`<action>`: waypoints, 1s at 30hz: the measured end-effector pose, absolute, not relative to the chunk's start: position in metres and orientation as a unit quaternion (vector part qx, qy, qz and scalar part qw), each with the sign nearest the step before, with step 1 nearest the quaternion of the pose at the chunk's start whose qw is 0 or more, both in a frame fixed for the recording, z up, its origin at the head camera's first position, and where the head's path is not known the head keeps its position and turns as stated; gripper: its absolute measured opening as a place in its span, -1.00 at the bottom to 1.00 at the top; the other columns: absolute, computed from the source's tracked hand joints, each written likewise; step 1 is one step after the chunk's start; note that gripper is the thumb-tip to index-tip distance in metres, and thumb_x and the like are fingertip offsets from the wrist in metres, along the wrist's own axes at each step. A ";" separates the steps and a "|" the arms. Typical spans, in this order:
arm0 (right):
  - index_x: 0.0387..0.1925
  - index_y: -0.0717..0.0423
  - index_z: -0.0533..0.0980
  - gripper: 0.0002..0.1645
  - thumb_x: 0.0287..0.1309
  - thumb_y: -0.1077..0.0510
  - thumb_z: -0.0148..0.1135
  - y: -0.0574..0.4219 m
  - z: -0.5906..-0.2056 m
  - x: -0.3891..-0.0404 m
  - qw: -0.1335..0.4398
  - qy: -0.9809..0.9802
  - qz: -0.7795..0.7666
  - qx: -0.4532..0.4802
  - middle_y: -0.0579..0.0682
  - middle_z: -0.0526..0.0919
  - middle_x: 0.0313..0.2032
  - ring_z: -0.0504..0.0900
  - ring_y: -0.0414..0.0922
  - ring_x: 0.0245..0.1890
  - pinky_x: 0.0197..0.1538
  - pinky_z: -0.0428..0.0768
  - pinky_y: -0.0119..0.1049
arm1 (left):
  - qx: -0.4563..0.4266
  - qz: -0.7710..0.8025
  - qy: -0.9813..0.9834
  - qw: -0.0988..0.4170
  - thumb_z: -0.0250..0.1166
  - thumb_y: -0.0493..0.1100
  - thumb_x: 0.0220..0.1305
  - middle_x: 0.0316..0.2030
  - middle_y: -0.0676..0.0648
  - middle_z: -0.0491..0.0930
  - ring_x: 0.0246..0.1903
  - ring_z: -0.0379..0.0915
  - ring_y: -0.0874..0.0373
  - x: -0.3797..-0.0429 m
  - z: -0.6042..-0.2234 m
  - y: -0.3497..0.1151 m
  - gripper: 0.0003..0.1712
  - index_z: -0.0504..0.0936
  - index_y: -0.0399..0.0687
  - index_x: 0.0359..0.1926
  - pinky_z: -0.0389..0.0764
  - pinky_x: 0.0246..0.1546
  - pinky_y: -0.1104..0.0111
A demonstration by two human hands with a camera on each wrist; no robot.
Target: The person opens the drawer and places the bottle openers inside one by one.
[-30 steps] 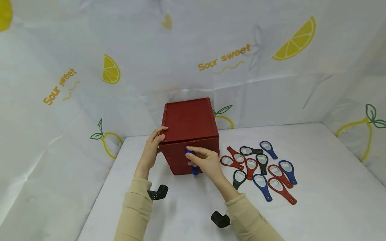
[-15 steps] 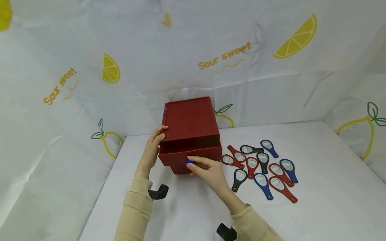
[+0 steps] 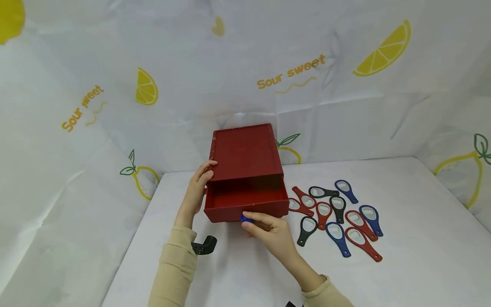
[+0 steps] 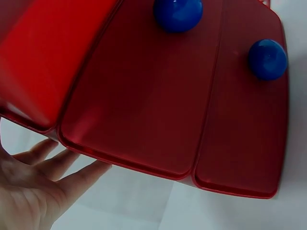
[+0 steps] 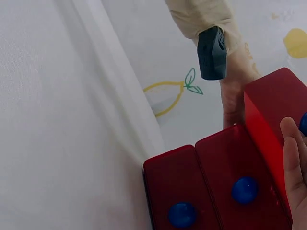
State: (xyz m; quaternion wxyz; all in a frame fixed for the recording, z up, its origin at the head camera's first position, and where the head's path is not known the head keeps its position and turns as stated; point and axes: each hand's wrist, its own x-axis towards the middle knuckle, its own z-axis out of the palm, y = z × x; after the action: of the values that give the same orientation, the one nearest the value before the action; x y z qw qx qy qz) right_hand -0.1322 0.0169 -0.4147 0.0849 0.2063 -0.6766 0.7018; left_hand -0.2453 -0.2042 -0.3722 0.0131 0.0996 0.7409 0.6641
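Drawer (image 3: 230, 213) stands open, red with a blue knob (image 3: 246, 219).

Left hand (image 4: 33, 187) touches red drawer unit (image 4: 139, 105); blue knobs (image 4: 178, 13) on its front
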 end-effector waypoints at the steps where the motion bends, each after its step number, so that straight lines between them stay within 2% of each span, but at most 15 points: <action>1: -0.09 0.19 0.61 -0.65 0.02 0.22 0.30 0.017 -0.415 -0.131 0.088 -0.676 0.702 0.209 0.18 0.71 -0.26 0.70 -0.14 -0.49 -0.31 0.65 -0.29 | 0.100 0.663 0.741 0.011 -0.06 -0.04 0.32 0.32 0.03 0.15 0.12 0.23 -0.01 -0.245 -0.372 -0.204 -0.58 0.32 0.10 0.19 0.40 -0.04 0.16; 7: -0.10 0.21 0.61 -0.65 0.01 0.23 0.31 0.017 -0.413 -0.126 0.086 -0.674 0.703 0.209 0.19 0.71 -0.28 0.69 -0.08 -0.50 -0.31 0.65 -0.30 | 0.097 0.657 0.747 0.002 -0.07 -0.01 0.32 0.31 0.02 0.16 0.13 0.24 -0.01 -0.245 -0.373 -0.203 -0.57 0.33 0.11 0.20 0.39 -0.04 0.14; 12: -0.09 0.23 0.60 -0.66 0.03 0.26 0.29 0.018 -0.414 -0.123 0.096 -0.671 0.700 0.223 0.19 0.70 -0.31 0.69 -0.14 -0.51 -0.33 0.65 -0.29 | 0.099 0.653 0.751 0.003 -0.06 0.03 0.32 0.32 0.03 0.15 0.14 0.23 -0.02 -0.245 -0.373 -0.204 -0.56 0.32 0.16 0.20 0.38 -0.02 0.11; 17: -0.08 0.25 0.59 -0.66 0.03 0.30 0.27 0.018 -0.414 -0.121 0.109 -0.665 0.699 0.240 0.20 0.70 -0.33 0.68 -0.11 -0.52 -0.34 0.65 -0.29 | 0.101 0.649 0.754 0.000 -0.05 0.07 0.32 0.35 0.08 0.12 0.16 0.22 0.00 -0.248 -0.374 -0.203 -0.56 0.33 0.19 0.20 0.37 0.00 0.10; 30: -0.07 0.22 0.59 -0.65 0.03 0.29 0.28 0.020 -0.416 -0.115 0.116 -0.675 0.685 0.247 0.18 0.70 -0.34 0.68 -0.10 -0.52 -0.34 0.64 -0.31 | 0.105 0.652 0.751 -0.005 -0.07 0.06 0.34 0.33 0.03 0.15 0.13 0.24 -0.02 -0.250 -0.377 -0.203 -0.57 0.32 0.15 0.19 0.39 -0.04 0.14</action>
State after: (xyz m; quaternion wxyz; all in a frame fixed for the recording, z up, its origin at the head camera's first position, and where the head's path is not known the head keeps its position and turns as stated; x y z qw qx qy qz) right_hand -0.1147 0.0203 -0.4160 0.1160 0.2470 -0.6751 0.6854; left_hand -0.2500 -0.2026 -0.3768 -0.0046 0.1049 0.7512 0.6516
